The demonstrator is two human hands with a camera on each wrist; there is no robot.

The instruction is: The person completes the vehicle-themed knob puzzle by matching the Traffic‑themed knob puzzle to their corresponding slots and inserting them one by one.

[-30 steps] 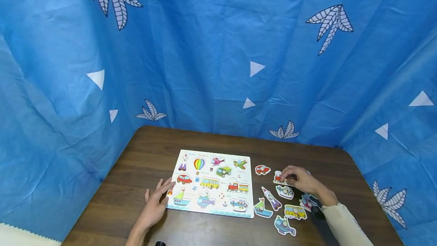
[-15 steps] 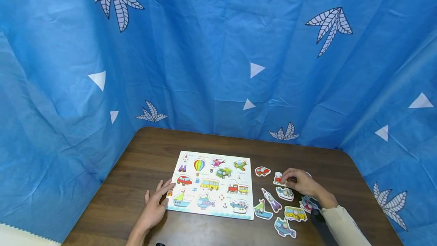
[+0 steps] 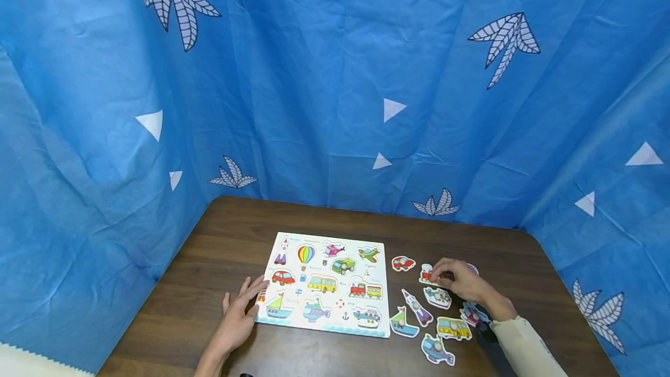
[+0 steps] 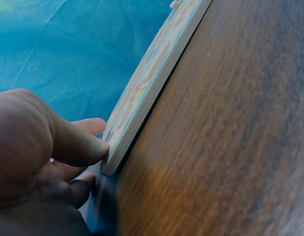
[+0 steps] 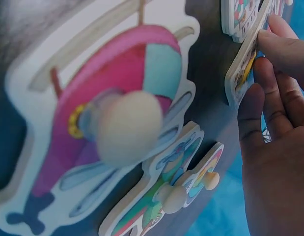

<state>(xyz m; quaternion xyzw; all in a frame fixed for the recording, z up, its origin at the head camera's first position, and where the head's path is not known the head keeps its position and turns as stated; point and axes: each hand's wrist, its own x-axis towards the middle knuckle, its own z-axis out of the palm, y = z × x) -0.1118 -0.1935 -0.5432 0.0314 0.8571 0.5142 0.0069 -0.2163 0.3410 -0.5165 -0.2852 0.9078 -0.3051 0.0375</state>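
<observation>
My left hand [image 3: 237, 319] rests at the left edge of a white puzzle board [image 3: 335, 326] printed with vehicles. In the left wrist view, the thumb [image 4: 88, 147] touches the board's corner, with spread fingers beside and over it. To the right, my right hand [image 3: 463, 281] pinches a red-and-yellow train puzzle piece [image 3: 426, 273] lying among other pieces. The right wrist view has thumb and fingertips round the train's far part; its knob is hidden there. Closest to that camera is a pink helicopter piece [image 5: 112, 59] with a round knob.
Around the right hand lie a red car piece [image 3: 403, 263], a ship piece [image 3: 437, 297], a rocket piece [image 3: 417, 307], a sailboat piece [image 3: 404, 323], a yellow bus piece [image 3: 453, 328] and an airship piece [image 3: 437, 351]. A blue curtain [image 3: 324, 103] stands behind the brown table [image 3: 188, 284].
The head view has shifted slightly, so everything sits a little lower in it. Both hands stay at the same places, the right at the train piece.
</observation>
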